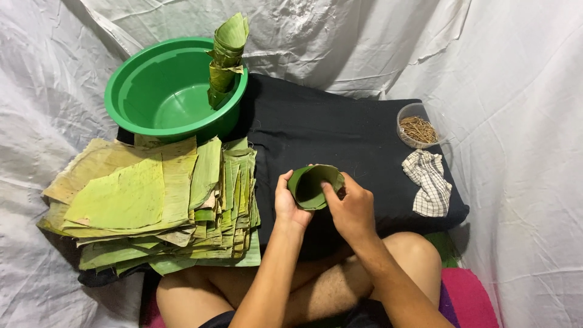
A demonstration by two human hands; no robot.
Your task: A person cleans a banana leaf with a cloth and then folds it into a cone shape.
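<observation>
A pile of cut leaves [155,203] is laid at 9 o'clock of the hands, with broad pieces on top and narrower strips stacked along its right edge. At 11 o'clock a green basin [159,91] is set partly on the black pad [340,133]. A stack of nested cones [226,58] is propped against the basin's right rim, points down.

At the middle, a leaf cone [314,185] is held over the pad, just above the knees, its open mouth turned up toward the camera. The left hand [288,203] is wrapped around the cone's left side, fingers curled behind it and the thumb laid along the rim. The right hand [351,209] is closed on the cone's right side: the thumb is pressed inside the mouth against the wall, while the other fingers are bent around the outside. Both hands are thus seen gripping the same cone, touching it from opposite sides.

At 3 o'clock of the hands a checked cloth [430,182] is laid crumpled near the pad's right edge. At 2 o'clock, just beyond the cloth, a clear tub [419,126] of thin brown sticks is placed at the pad's corner. White sheeting [522,91] is draped all around.
</observation>
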